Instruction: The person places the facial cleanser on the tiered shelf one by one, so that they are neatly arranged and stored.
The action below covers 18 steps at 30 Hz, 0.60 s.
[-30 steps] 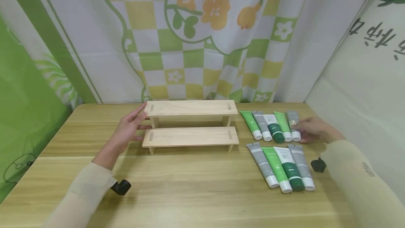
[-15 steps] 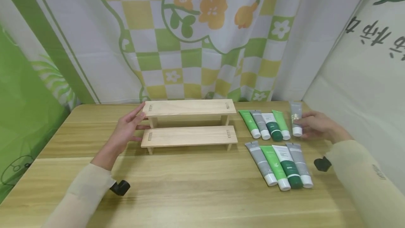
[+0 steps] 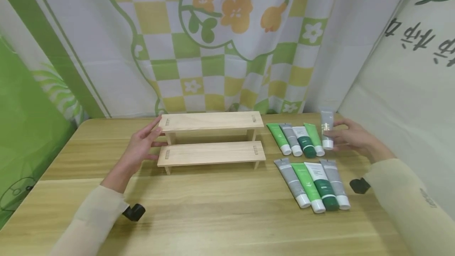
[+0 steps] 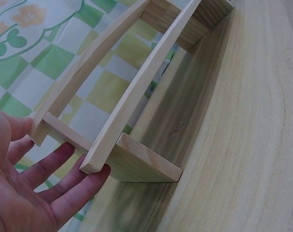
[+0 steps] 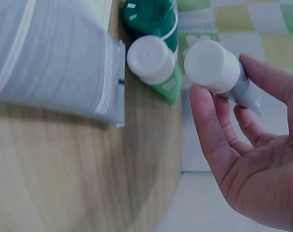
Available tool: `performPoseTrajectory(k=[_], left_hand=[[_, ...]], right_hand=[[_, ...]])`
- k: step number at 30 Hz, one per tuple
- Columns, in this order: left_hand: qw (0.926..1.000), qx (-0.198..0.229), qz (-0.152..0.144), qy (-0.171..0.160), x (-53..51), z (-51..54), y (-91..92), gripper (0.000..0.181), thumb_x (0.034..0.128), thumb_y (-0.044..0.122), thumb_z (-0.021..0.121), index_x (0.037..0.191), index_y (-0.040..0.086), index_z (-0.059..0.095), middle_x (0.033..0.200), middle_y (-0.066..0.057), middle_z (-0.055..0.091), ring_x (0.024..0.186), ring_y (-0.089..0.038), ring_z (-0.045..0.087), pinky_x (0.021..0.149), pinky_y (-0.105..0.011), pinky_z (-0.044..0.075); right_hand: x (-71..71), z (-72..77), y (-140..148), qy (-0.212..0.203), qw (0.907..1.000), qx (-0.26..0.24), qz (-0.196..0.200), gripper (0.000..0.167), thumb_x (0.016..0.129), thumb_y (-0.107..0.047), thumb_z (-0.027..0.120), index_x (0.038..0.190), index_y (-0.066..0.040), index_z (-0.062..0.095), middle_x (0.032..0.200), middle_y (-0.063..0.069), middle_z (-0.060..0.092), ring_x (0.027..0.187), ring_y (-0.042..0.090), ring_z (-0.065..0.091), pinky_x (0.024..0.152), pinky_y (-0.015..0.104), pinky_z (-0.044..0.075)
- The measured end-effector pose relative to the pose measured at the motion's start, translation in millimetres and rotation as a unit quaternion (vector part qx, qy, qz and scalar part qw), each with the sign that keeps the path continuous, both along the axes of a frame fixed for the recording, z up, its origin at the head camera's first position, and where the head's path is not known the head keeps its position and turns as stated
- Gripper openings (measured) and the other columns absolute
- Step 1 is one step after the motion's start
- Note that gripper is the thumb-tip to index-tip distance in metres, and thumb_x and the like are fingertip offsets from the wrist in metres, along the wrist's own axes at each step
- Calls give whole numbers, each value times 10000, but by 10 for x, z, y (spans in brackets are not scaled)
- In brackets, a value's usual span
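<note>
A two-tier wooden rack has an upper board [image 3: 211, 121] and a lower board [image 3: 211, 153]. The left hand [image 3: 139, 145] touches its left end; in the left wrist view, straight fingers of that hand [image 4: 45, 186] rest against the board ends, thumb on the upper one. Pinched between thumb and fingers of the right hand [image 3: 355, 137] is a grey tube with a white cap [image 3: 327, 127], raised at the right end of the back row. The right wrist view shows the white cap [image 5: 211, 66] beside the fingertips of the right hand [image 5: 262, 159].
Beside the rack lie the back row's green tube [image 3: 279, 138], grey tube, white-and-green tube and another green tube [image 3: 314, 138]. A front row holds two grey tubes [image 3: 292, 182], a green one [image 3: 308, 187] and a white-and-green one [image 3: 322, 185]. Curtains hang behind the table [image 3: 199, 216].
The right hand has lifted the grey tube out of the back row, first to the right and up, then slightly back left. The left hand stays at the rack's left end.
</note>
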<state>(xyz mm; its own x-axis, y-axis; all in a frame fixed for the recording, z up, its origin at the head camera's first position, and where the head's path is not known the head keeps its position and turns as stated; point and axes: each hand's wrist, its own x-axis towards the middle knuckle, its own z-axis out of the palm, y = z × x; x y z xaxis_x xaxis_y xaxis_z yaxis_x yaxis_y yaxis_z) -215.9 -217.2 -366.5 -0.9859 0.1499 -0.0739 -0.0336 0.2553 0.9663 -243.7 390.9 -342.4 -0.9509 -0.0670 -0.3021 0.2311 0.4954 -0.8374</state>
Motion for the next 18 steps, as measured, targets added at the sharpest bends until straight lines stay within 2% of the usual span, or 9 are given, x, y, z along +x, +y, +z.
performPoseTrajectory(k=[4, 10, 18], left_hand=[[10000, 36, 42, -41, 8, 5, 4, 608, 1067, 492, 411, 1610, 359, 170, 1555, -255, 325, 1300, -462, 483, 833, -512, 590], [10000, 2, 32, -11, 11, -10, 6, 601, 1064, 502, 408, 1604, 387, 170, 1570, -251, 311, 1293, -461, 493, 845, -540, 580], [9999, -13, 131, 37, -15, -32, 18, 569, 1061, 502, 424, 1583, 439, 207, 1546, -244, 357, 1267, -449, 523, 818, -533, 590]], right_hand=[[15, 9, -59, 142, 9999, -45, -15, 688, 985, -241, 679, 1424, 61, 243, 1190, 204, 511, 916, 212, 631, 819, 384, 603], [52, 27, -184, 356, 9989, -283, -61, 597, 977, -210, 692, 1375, 4, 302, 1100, 130, 555, 886, 194, 646, 826, 396, 605], [121, 124, -364, 595, 9976, -348, 15, 679, 972, -214, 701, 1434, 8, 255, 1015, 64, 663, 866, 176, 674, 805, 398, 611]])
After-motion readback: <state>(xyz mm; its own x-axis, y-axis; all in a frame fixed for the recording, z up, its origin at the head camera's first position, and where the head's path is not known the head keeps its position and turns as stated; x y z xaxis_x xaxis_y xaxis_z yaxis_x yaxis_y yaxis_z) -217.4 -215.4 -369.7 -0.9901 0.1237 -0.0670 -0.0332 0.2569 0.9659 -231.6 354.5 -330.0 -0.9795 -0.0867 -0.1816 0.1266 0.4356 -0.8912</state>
